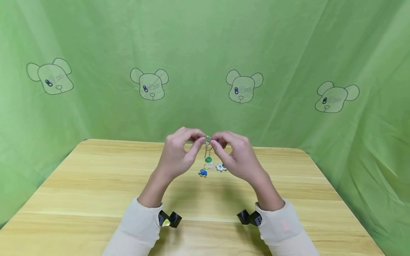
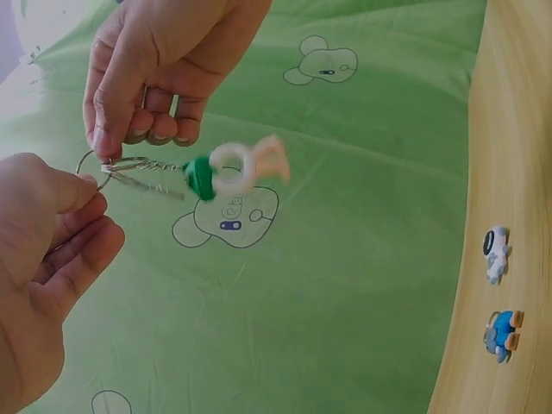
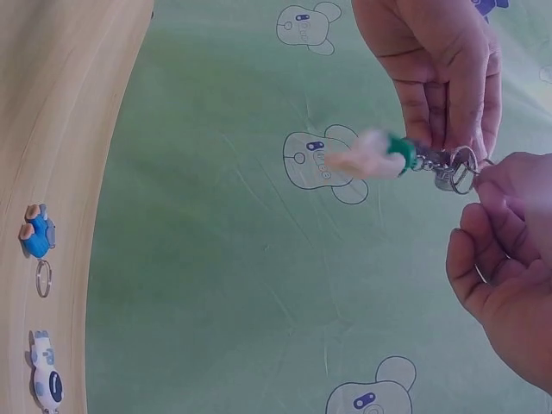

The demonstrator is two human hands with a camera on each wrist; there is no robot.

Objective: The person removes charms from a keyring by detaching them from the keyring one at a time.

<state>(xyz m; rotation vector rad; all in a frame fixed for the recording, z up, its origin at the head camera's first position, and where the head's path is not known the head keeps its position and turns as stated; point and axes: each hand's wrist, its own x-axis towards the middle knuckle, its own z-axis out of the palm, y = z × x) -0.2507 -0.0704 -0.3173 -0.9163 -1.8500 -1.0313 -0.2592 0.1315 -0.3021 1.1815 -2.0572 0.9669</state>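
My left hand (image 1: 175,156) and right hand (image 1: 236,156) both pinch the key ring (image 2: 102,168) up in the air between their fingertips. The green charm (image 1: 208,160) dangles just below my grip. Beneath it, the blue charm (image 1: 203,173) and white charm (image 1: 220,167) lie on the counter (image 1: 96,185).

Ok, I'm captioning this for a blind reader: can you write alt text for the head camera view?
Two hands, left hand and right hand, are raised above a wooden table, pinching a metal key ring between their fingertips, with a green and pale charm dangling from it. A blue charm and a white charm lie on the table beneath, before a green bear-print backdrop.
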